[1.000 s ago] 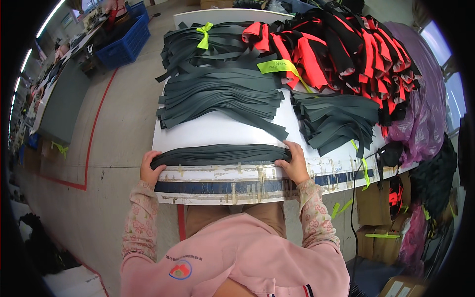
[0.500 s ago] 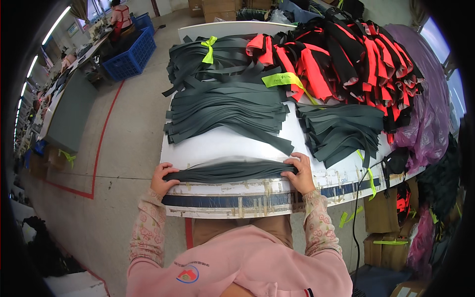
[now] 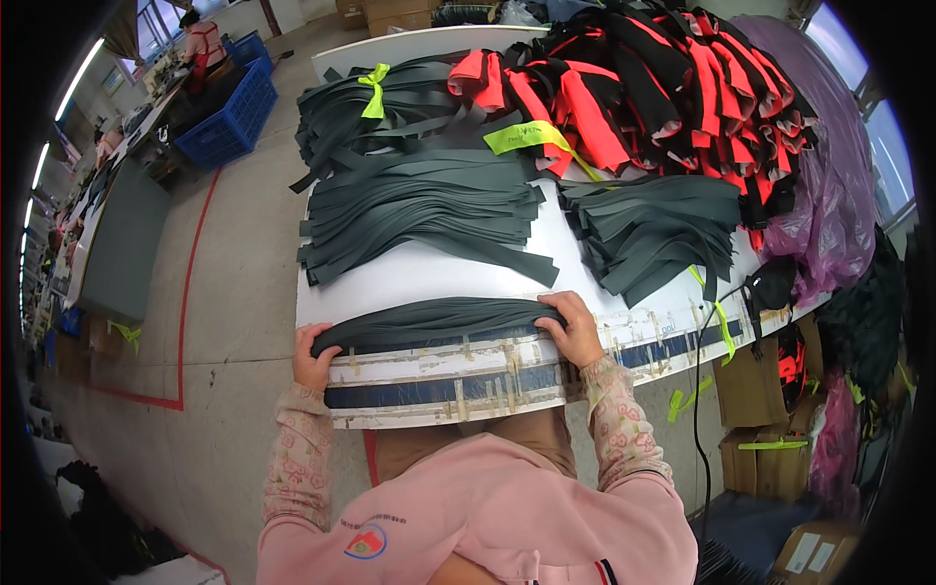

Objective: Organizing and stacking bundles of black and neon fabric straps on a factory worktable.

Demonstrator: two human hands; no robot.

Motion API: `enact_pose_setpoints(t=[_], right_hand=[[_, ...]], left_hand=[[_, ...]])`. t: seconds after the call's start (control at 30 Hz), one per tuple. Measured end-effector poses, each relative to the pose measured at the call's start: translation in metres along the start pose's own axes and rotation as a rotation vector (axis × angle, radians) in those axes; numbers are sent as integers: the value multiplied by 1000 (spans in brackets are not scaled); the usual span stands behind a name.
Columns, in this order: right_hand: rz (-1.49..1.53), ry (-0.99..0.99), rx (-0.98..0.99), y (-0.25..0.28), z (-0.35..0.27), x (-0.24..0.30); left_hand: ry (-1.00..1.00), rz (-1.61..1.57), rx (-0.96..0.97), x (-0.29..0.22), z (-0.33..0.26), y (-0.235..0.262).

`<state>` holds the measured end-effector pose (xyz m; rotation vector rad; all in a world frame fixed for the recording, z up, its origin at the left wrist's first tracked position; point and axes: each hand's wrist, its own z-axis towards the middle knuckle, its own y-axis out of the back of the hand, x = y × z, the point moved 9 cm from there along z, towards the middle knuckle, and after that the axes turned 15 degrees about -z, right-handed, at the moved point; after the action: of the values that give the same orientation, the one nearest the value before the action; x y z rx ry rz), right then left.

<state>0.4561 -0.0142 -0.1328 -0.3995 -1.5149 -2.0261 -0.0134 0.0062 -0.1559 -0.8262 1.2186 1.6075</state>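
A white workbench (image 3: 419,278) in a factory hall carries heaps of fabric. At its near edge, the left hand (image 3: 314,357) and right hand (image 3: 573,330) each clench 1 end of a stretched bundle of dark grey fabric strips (image 3: 439,320). Uneven grip could probably let loose strips slide off that edge.

Bundle of dark grey fabric strips (image 3: 439,320): long, flat, stacked into one narrow band. It lies horizontally across the near edge of the white table, running from 9 o'clock to 3 o'clock, slightly arched at centre. Each end is gripped and slightly bunched.
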Motion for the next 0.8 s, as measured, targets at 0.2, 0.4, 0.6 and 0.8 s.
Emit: enact_pose_setpoints(t=[0.2,0.4,0.6,0.8], right_hand=[[-522,115,93,-5,-10,18],[-632,109,209,-8,-12,16],[550,-246,46,-10,-13,-29],[383,-226,60,-32,-10,-15]], left_hand=[[-33,214,89,1,-9,-5],[-32,323,115,0,-11,-9],[-11,220,155,15,-8,-7],[-91,167,24,-7,-10,-8]])
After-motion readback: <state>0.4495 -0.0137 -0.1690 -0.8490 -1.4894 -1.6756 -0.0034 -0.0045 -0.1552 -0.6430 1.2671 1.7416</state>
